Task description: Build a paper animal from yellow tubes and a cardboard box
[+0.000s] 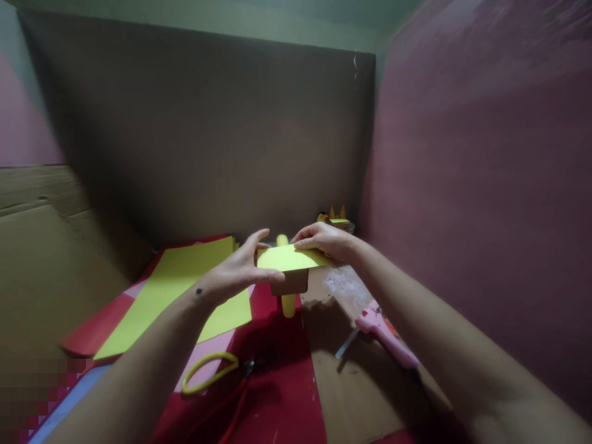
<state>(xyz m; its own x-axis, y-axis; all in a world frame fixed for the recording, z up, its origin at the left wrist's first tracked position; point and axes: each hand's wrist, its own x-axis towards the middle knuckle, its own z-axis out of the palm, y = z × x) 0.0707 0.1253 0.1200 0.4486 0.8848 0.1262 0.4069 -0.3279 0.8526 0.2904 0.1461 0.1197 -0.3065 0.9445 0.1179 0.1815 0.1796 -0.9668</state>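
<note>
A sheet of bright yellow paper (293,259) lies across the top of a small brown cardboard box (290,283) in front of me. My left hand (238,265) grips the box's left side and the paper's edge, thumb along the front, index finger raised. With fingers pinched at the sheet's far right edge, my right hand (319,239) holds the paper; the sheet sticks out past the box on the right. A yellow tube (288,306) shows below the box and again behind it; its middle is hidden, and I cannot tell whether it is attached.
Large yellow sheets (171,283) lie on red material at left. Scissors (210,373) with a yellow handle loop rest nearer me. A pink glue gun (388,339) with a glue stick lies on cardboard (346,394) at right, near crumpled clear plastic (345,283). Walls stand behind and right.
</note>
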